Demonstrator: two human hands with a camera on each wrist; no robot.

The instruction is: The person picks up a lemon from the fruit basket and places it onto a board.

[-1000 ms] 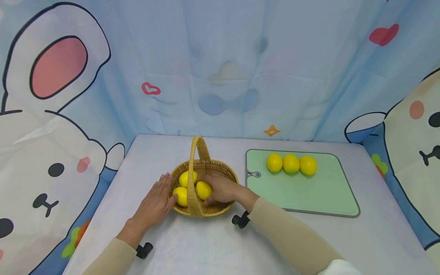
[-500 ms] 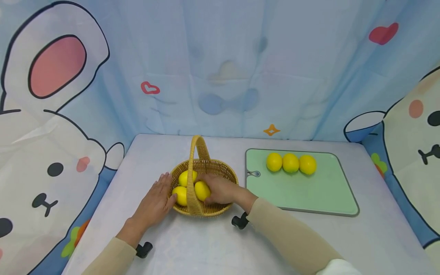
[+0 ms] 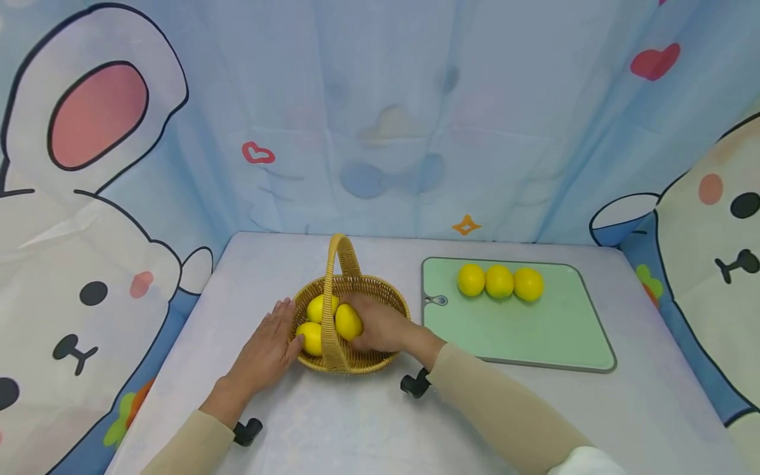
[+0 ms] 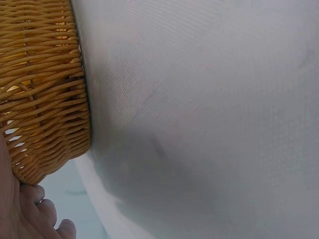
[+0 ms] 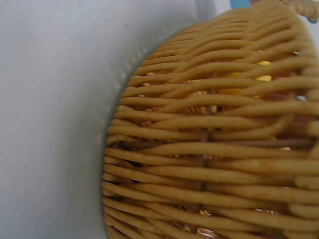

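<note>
A wicker basket (image 3: 380, 287) with a tall arched handle stands on the table left of centre. Inside it, the right hand (image 3: 384, 328) grips a lemon (image 3: 348, 322) just right of the handle; some fingers are hidden behind the fruit. Two more lemons, a rear one (image 3: 318, 308) and a front one (image 3: 308, 338), lie in the basket's left half. Flat along the left outer side rests the left hand (image 3: 266, 348), fingers straight, its thumb over the rim by the front lemon. Each wrist view shows the woven basket wall (image 4: 45, 89) close up.
To the right lies a pale green cutting board (image 3: 510, 333) with a grey edge. Three yellow fruits sit in a row near its back: a left one (image 3: 471, 280), a middle one (image 3: 499, 282) and a right one (image 3: 528, 284). A printed curtain (image 3: 392, 99) hangs behind the table.
The lemon in the right hand has turned more upright and shifted up a little within the basket. The left hand keeps its place on the basket's side.
</note>
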